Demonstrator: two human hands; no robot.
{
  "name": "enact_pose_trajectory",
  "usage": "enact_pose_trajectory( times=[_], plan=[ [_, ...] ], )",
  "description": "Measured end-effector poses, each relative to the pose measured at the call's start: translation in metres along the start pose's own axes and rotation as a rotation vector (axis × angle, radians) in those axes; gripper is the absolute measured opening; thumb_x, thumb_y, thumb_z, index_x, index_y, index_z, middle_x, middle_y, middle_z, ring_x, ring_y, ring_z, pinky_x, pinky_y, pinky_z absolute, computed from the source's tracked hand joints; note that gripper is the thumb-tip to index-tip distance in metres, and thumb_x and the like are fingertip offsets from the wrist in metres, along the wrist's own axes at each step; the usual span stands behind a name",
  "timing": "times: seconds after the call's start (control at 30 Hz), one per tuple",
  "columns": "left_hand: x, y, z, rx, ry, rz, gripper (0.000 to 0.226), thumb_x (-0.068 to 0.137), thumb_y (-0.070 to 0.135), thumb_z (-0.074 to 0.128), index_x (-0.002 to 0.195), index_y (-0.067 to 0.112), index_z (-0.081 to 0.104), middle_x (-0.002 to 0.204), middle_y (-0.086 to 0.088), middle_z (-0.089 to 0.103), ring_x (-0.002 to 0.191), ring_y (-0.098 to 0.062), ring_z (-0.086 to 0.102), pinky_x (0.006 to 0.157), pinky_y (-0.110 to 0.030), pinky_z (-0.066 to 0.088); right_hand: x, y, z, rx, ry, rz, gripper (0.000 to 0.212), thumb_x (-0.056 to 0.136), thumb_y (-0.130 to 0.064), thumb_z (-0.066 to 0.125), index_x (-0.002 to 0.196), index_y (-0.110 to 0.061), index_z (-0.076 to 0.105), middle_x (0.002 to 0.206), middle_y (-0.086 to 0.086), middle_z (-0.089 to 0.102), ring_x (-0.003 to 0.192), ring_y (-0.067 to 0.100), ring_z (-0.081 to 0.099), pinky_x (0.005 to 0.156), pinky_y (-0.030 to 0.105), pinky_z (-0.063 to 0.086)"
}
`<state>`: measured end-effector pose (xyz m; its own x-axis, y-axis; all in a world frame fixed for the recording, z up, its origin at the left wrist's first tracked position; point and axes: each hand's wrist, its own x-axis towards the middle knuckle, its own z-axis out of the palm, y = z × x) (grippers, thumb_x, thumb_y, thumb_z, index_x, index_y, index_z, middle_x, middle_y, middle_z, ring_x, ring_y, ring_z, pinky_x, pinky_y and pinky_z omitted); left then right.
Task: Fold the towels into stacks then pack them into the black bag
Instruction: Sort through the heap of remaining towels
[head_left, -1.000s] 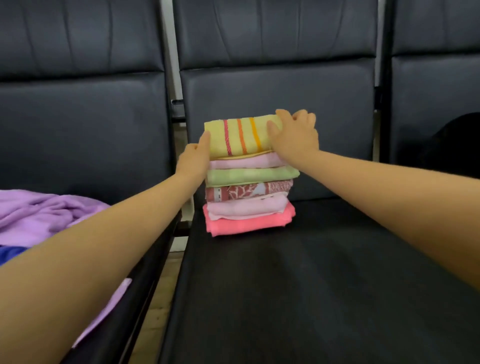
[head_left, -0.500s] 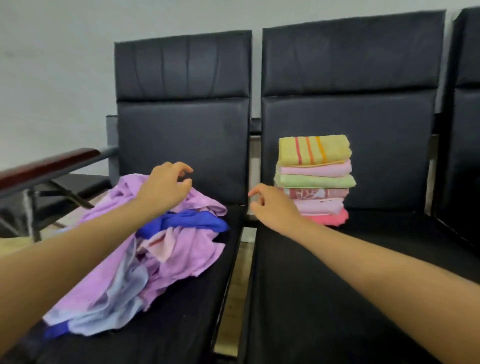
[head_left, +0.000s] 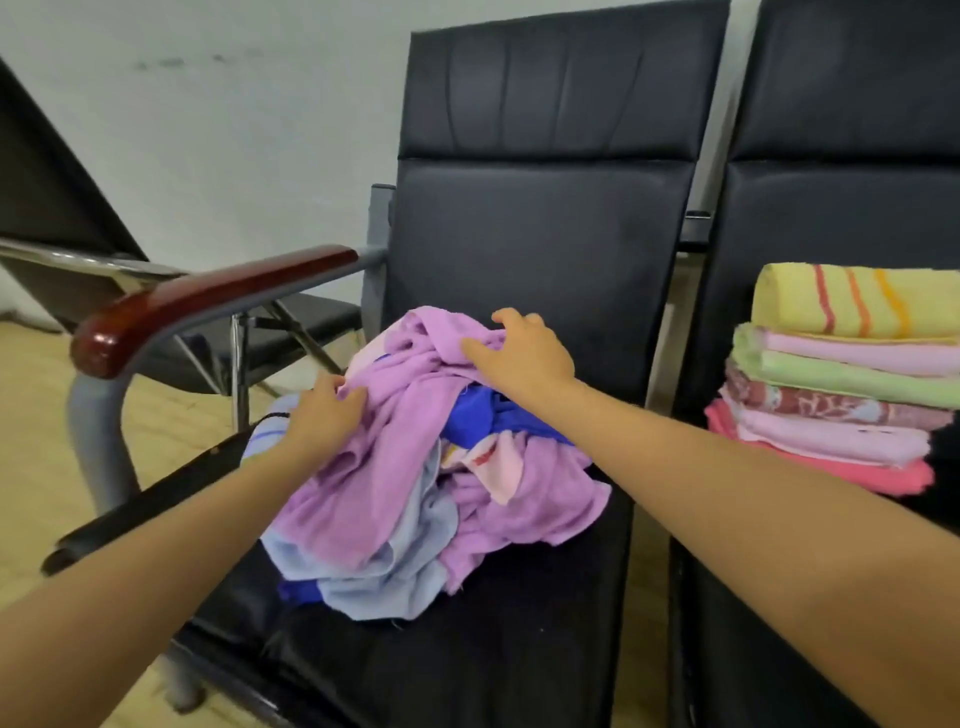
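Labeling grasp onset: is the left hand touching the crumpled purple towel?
Touching. Head view shows the left hand with fingers pressed into the crumpled purple towel.

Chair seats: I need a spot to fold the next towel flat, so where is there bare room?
Bare seat lies in front of the folded stack on the right chair. The left chair is crowded by the unfolded pile, leaving only its front strip.

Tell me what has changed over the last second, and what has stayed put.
Both hands left the folded stack and moved left to the unfolded pile. The left hand now grips the purple towel at its left side; the right hand grips its bunched top. A second ago they steadied the stack; half a second ago they were reaching over with nothing held. The stack stays unchanged on the right-hand seat.
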<state>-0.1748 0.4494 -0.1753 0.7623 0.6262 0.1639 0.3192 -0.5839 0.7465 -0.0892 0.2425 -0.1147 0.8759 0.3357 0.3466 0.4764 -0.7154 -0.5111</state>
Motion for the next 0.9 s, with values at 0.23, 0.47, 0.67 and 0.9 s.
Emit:
enact_pose_trajectory(
  times=[0.23,0.47,0.67,0.9],
  plan=[
    [0.005,-0.012,0.021,-0.139,-0.033,-0.074,0.039,0.102,0.033,0.031,0.095,0.004,0.056,0.091,-0.012,0.058,0.089,-0.029,0.051,0.076,-0.033,0.034,0.042,-0.03,0.038,0.042,-0.265,0.059,0.024,0.086,-0.036,0.044,0.1,-0.022,0.058,0.095,0.008,0.062,0.074,0.028,0.057,0.068,0.032,0.047],
    [-0.008,0.022,0.001,-0.164,0.096,0.039,0.033,0.098,0.029,0.035,0.087,0.008,0.057,0.087,-0.014,0.063,0.092,-0.034,0.056,0.075,-0.037,0.038,0.029,-0.008,-0.006,0.658,-0.218,0.269,0.04,0.099,-0.03,0.045,0.118,0.003,0.06,0.078,0.002,0.057,0.084,0.024,0.056,0.078,0.037,0.051],
    [-0.048,0.145,-0.021,-0.256,0.077,0.352,0.033,0.098,0.027,0.039,0.074,0.01,0.055,0.073,-0.006,0.05,0.068,-0.017,0.041,0.067,-0.033,0.033,0.006,-0.024,-0.127,1.109,0.001,0.29,0.023,0.096,-0.026,0.054,0.096,-0.006,0.065,0.096,0.014,0.064,0.084,0.024,0.059,0.081,0.038,0.051],
    [-0.107,0.262,-0.017,-0.733,-0.158,0.214,0.046,0.099,0.049,0.032,0.122,0.016,0.054,0.113,-0.001,0.057,0.105,-0.02,0.053,0.101,-0.042,0.041,-0.055,-0.017,-0.264,1.49,0.134,0.05,0.028,0.102,-0.017,0.038,0.085,-0.008,0.058,0.074,0.007,0.062,0.071,0.019,0.06,0.07,0.031,0.053]
  ],
)
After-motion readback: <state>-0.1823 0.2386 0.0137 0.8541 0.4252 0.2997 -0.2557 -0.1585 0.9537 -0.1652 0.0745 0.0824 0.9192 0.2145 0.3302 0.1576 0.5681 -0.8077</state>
